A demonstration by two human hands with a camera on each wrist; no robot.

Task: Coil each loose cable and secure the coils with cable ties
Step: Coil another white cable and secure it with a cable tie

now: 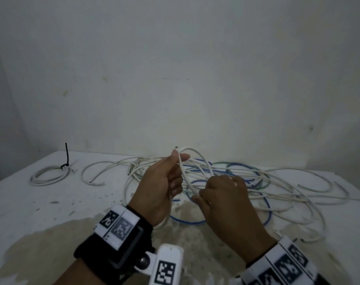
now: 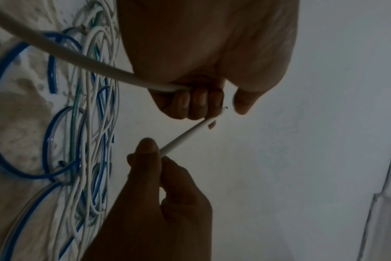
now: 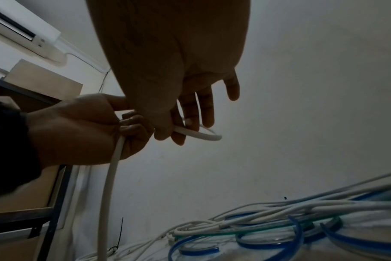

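Observation:
My left hand (image 1: 178,165) grips a white cable (image 1: 197,159) near its cut end, fingers curled round it above the table. The cable arcs up and right in a loop, then comes down to my right hand (image 1: 198,196), which pinches it between thumb and forefinger. The left wrist view shows the left hand (image 2: 221,107) curled on the cable (image 2: 185,136) and the right hand (image 2: 159,153) pinching it. In the right wrist view, the right hand (image 3: 170,136) holds the cable (image 3: 201,136). One finished white coil (image 1: 47,174) lies far left, bound by a black cable tie (image 1: 67,155).
A tangle of white, blue and green cables (image 1: 247,179) spreads over the stained white table (image 1: 31,212) behind and right of my hands. A short white cable piece (image 1: 92,173) lies beside the coil. A wall stands just behind; a dark frame (image 3: 56,194) is off to the left.

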